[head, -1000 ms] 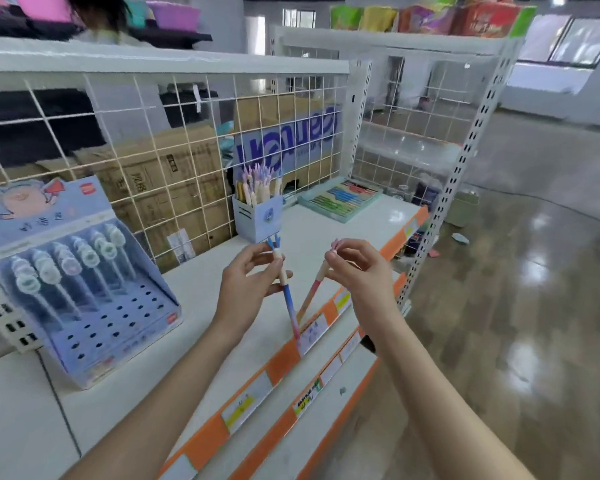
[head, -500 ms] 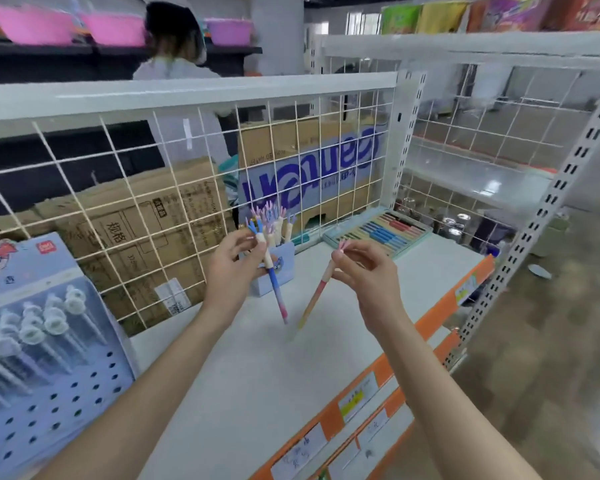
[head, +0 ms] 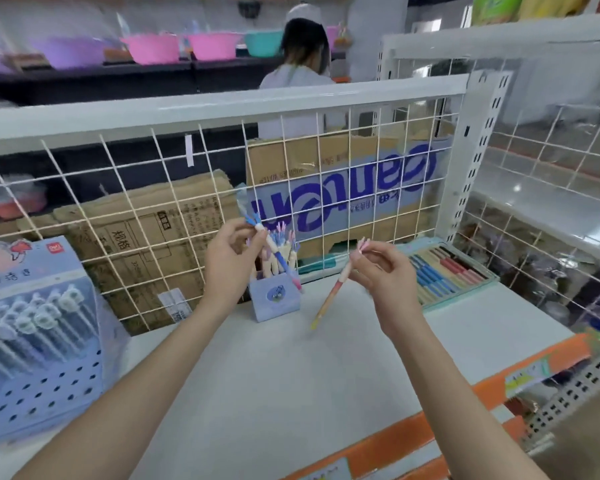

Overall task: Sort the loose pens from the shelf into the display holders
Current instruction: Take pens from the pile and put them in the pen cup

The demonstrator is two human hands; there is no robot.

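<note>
Left hand [head: 230, 268] raised above the white shelf [head: 291, 386], fingers [head: 248, 227] pinching a blue pen [head: 278, 255] near its tufted top end; pen slanting down and to the right, lower tip in front of the small blue holder [head: 275, 296]. Right hand [head: 386, 271] level with it, just to the right, fingers [head: 362, 252] pinching a pink-and-orange pen [head: 333, 291] close to its top; shaft angled down and left, yellow tip hanging just above the shelf surface, clear of it. Small blue holder standing on the shelf against the wire grid [head: 174, 202], between the two hands, already stuffed with upright pens. Larger blue display stand [head: 39, 368] at far left, tilted back, rows of capped pens in its upper holes, lower holes open. Flat tray of coloured sticks [head: 447, 271] lying to the right of the right hand, near the back of the shelf. Cardboard boxes [head: 340, 188] stacked behind the grid. Orange price strip [head: 492, 386] along the shelf's front edge. Person in white [head: 302, 74] beyond, back turned.
</note>
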